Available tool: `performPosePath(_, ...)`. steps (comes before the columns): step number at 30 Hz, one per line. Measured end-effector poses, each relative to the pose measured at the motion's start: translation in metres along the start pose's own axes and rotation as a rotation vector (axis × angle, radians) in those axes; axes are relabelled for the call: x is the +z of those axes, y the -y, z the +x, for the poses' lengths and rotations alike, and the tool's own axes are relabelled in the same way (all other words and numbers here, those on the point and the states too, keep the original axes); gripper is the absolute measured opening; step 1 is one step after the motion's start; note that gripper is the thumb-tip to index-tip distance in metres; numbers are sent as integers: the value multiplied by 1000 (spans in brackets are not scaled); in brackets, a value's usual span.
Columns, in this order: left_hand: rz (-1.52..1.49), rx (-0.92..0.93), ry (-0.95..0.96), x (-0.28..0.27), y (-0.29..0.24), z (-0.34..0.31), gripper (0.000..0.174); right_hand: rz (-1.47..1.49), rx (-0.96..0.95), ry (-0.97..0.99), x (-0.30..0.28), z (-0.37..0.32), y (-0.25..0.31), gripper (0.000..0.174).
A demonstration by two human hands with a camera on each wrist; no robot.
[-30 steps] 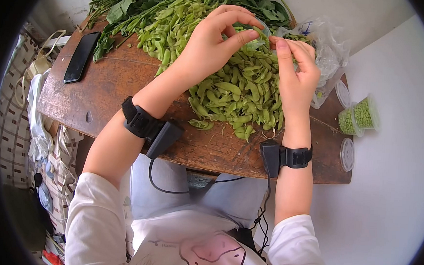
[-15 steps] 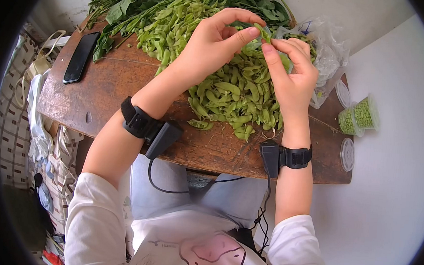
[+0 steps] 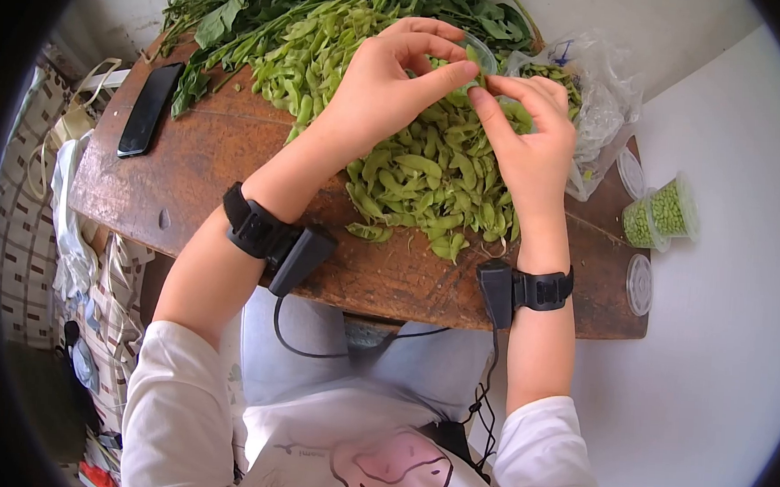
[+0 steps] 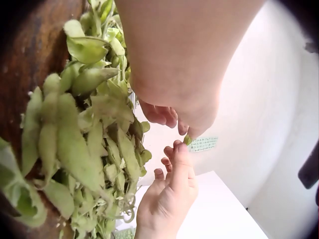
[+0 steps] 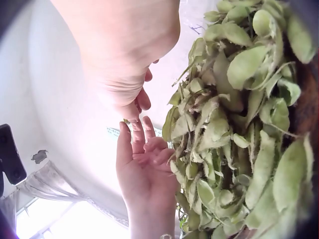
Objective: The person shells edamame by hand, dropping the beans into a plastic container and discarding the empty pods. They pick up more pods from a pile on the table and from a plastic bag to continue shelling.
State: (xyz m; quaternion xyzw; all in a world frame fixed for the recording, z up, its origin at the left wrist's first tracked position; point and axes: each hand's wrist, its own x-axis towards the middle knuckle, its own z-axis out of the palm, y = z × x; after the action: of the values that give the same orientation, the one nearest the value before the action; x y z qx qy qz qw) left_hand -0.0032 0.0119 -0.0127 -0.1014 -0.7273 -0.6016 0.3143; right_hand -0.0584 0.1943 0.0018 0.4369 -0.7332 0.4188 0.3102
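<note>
Between the fingertips of both hands is a small green pod, partly hidden by the fingers. The left hand pinches its one end between thumb and forefinger; the right hand pinches the other end. In the left wrist view a bit of the pod shows where the two hands meet. Beneath and around the hands lies a wide heap of green pods, seen close up in the right wrist view as pods. Behind the fingers stands a clear bowl, mostly covered.
Leafy stems lie at the back of the wooden table. A black phone is at the left. To the right are a crumpled plastic bag, clear lids and tubs of green beans. Black cables hang from the wrist cameras.
Both hands have drawn slightly lower and the right hand has shifted left. A pod came into view between the fingertips and is now more covered by them.
</note>
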Motion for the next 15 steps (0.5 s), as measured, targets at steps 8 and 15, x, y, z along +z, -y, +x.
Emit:
performPosePath(8, 194, 37, -31, -1, -12, -1, 19, 84, 115, 21, 0, -1, -2, 17)
performPosePath(15, 206, 64, -18, -1, -14, -1, 21, 76, 93, 39, 3, -4, -5, 18)
